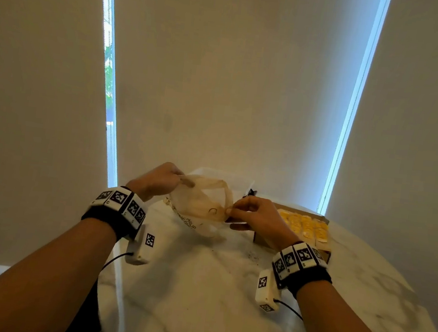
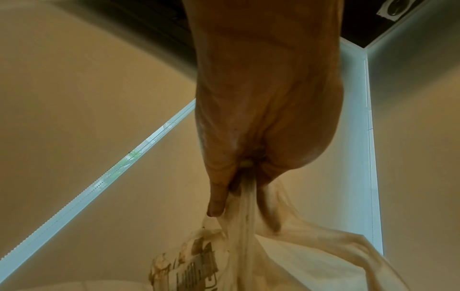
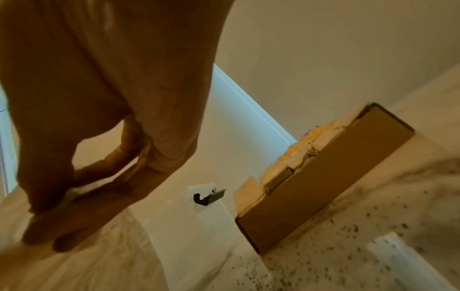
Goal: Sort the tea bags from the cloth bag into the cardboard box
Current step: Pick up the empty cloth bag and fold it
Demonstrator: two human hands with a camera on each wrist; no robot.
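A beige cloth bag [image 1: 202, 207] with dark print hangs above the marble table, stretched between both hands. My left hand [image 1: 164, 178] grips its upper left rim; in the left wrist view the bunched cloth [image 2: 246, 204] runs out of the fist of that left hand [image 2: 248, 167]. My right hand [image 1: 245, 212] pinches the bag's right edge. In the right wrist view the right hand [image 3: 82, 196] shows curled fingers over the pale cloth [image 3: 87, 265]. The cardboard box [image 1: 261, 240] [image 3: 311, 187] stands to the right, holding several yellow tea bags [image 1: 303, 226] [image 3: 298, 149]. The bag's inside is hidden.
The round white marble table [image 1: 212, 288] carries dark tea crumbs [image 3: 348, 236] in front of the box. A small black clip [image 1: 251, 192] [image 3: 209, 197] on a clear sheet lies behind the bag. Beige blinds with bright window gaps stand behind the table.
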